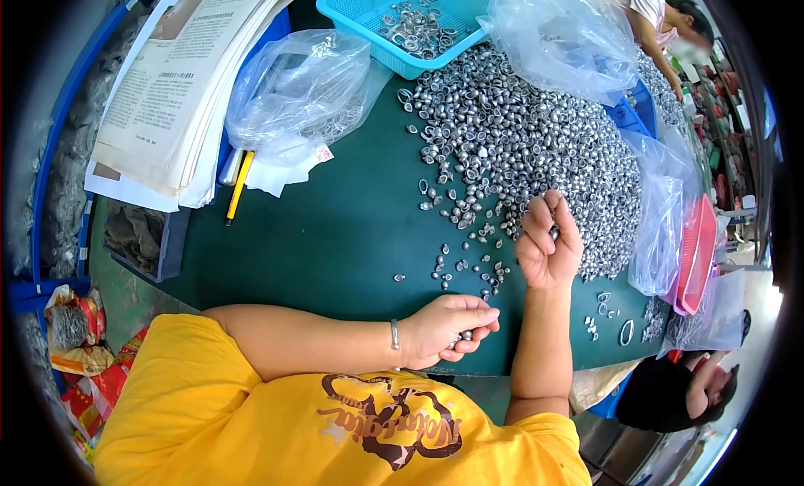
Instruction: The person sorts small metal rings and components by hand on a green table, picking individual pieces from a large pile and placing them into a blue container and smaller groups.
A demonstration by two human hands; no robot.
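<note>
My left hand (449,328) curls near the table's front edge, its fingers closed around several small silver metal pieces (462,338) that show below the thumb. Above the front of the large heap of the same rounded, shiny pieces (536,142), my right hand (548,241) is raised with bent fingers. A small silver metal piece (554,232) shows between its fingers and thumb. Loose pieces (448,276) lie scattered on the dark green tabletop (318,243), between the heap and my left hand.
A turquoise basket (410,60) of ring-like pieces stands behind, beside clear plastic bags (301,100). Printed papers (180,92) and a yellow pen (239,188) lie on the left. A red basket (697,255) is at the right. One person reaches in at the far right; another sits lower right.
</note>
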